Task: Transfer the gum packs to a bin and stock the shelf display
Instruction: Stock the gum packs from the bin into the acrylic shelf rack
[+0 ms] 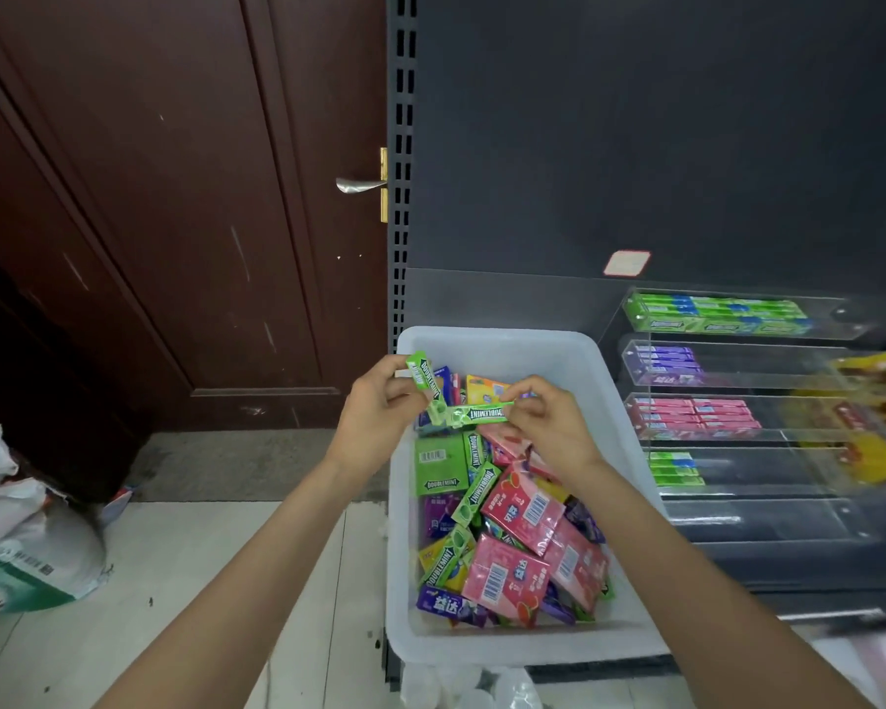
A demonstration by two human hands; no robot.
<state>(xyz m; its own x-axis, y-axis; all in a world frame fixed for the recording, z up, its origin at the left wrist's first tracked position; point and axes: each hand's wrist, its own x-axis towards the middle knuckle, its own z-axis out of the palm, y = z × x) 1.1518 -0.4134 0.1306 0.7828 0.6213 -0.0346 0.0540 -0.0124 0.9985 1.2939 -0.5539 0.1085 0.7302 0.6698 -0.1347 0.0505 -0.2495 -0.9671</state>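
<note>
A white plastic bin (502, 345) sits on the shelf base, holding several gum packs: green Doublemint, pink boxes (523, 504) and purple packs (443, 603). Above the bin, my left hand (374, 406) grips one green Doublemint stick pack (423, 373) held upright and tilted. My right hand (543, 417) pinches a second green Doublemint pack (479, 414) lying level, its left end touching the lower end of the first. To the right stands a clear tiered display (737, 371) with rows of green, purple and pink packs.
A dark brown door (175, 197) with a metal handle (359, 185) fills the left. A white sack (26, 545) lies on the tiled floor at the lower left. Yellow blurred packaging (870, 417) hangs at the right edge. The dark shelf back panel (635, 145) rises behind.
</note>
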